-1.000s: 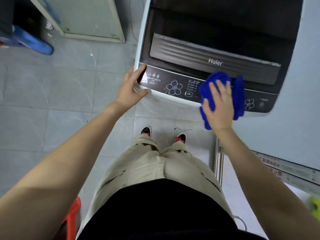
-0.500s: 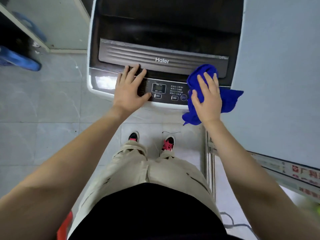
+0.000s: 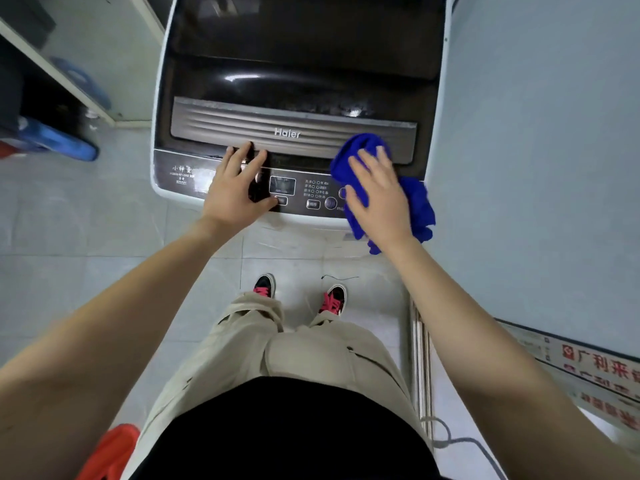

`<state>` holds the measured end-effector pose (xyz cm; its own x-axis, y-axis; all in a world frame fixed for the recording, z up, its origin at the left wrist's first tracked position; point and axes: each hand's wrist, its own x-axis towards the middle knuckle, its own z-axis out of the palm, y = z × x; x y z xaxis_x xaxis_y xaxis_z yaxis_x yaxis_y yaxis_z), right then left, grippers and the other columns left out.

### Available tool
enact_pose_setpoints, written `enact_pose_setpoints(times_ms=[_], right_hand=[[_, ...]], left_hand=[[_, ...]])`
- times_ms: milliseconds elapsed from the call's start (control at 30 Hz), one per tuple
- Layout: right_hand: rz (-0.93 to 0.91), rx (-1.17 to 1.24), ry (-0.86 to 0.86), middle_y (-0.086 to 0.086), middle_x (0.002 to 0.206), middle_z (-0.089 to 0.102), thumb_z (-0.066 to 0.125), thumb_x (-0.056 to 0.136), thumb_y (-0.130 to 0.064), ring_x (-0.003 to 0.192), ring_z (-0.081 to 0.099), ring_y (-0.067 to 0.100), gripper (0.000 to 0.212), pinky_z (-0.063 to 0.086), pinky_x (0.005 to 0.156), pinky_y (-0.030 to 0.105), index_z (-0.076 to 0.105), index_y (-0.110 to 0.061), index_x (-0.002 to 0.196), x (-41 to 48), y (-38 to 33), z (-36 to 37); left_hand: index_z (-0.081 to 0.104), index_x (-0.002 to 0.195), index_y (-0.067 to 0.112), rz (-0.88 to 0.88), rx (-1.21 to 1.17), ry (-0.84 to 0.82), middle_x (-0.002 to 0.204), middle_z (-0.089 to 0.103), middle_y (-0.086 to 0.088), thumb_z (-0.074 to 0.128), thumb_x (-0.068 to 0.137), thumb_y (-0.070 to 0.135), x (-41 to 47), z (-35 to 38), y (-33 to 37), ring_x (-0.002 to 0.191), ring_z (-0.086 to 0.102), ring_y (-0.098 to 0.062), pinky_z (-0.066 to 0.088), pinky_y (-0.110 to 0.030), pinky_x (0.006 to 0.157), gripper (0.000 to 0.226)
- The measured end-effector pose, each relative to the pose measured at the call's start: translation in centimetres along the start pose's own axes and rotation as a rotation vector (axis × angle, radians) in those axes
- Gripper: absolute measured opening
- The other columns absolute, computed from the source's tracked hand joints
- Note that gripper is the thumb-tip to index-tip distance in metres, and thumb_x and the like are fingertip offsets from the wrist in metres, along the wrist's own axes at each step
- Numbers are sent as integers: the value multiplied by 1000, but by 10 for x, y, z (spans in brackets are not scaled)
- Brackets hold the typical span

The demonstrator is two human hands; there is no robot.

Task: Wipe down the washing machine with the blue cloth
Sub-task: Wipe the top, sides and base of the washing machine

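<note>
The crumpled blue cloth [image 3: 417, 206] sits at the front-right corner of the white, dark-lidded washing machine [image 3: 294, 81], pressed down by the flat right hand [image 3: 381, 199]. Wiping looks barely begun, with the lid still to go. The left hand [image 3: 235, 188], spread flat, has moved from the front-left corner to mid-panel.
</note>
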<state>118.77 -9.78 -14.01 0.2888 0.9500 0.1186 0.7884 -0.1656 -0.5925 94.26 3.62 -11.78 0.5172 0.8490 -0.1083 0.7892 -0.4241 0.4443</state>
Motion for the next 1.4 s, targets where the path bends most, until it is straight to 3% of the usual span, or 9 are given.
enact_pose_setpoints(times_ms=[100,200,300,433,600,967,1100,1267,1400], right_hand=[[302,113,202,5,160,40,52,105,-26,154,23,24,48,23,117,21,48,-12,150,2,23,-21],[401,152,243,4,163,35,49,106,-26,153,25,22,49,23,116,17,44,-13,153,22,30,-30],[327,56,203,6,164,34,47,106,-28,156,17,26,50,25,123,32,43,-11,154,18,25,-24],[16,-13,-4,10,159,41,56,103,-21,154,20,30,50,26,125,43,48,-7,150,-10,-8,7],[-185,-40,-134,11,159,41,60,102,-22,154,20,31,52,15,127,42,47,-7,150,9,-68,52],[-128,-50,-148,7,162,37,56,103,-26,156,15,27,53,12,127,36,45,-8,152,55,-168,132],[-165,-79,-212,6,161,39,60,102,-25,155,16,25,53,19,126,40,46,-10,151,73,-201,151],[-130,-81,-203,3,158,43,61,101,-22,154,23,21,49,32,120,38,51,-14,148,137,-215,151],[79,-73,-78,2,162,37,56,104,-25,155,18,20,50,25,119,30,45,-17,152,201,-229,151]], left_hand=[[32,149,27,-14,1,-10,160,20,-2,79,76,35,-1,-2,1,149,7,-26,24,-44,116,87],[31,149,30,-40,11,-23,160,17,3,79,75,38,-1,-2,5,149,5,-23,29,-43,112,89],[30,150,31,-42,9,-40,160,16,4,79,74,38,-1,-4,3,149,4,-22,29,-41,111,90],[38,147,22,44,-18,-34,158,26,-1,80,75,24,-4,-11,-12,147,17,-28,29,-41,113,84],[52,136,8,55,12,88,143,46,-17,82,66,11,-9,-28,-50,127,44,-39,41,-48,103,76],[52,135,13,-63,-206,146,147,36,-16,85,67,15,2,-67,-144,132,39,-34,35,-39,108,76],[47,140,13,-88,-387,32,142,36,-15,79,73,7,9,-82,-170,129,42,-27,32,-22,103,75],[36,145,28,-26,-530,-183,134,44,-5,84,68,16,30,-88,-202,123,47,-19,38,-36,108,91],[29,147,40,-7,-601,-243,128,43,3,86,65,16,43,-92,-209,109,51,-15,42,-29,98,103]])
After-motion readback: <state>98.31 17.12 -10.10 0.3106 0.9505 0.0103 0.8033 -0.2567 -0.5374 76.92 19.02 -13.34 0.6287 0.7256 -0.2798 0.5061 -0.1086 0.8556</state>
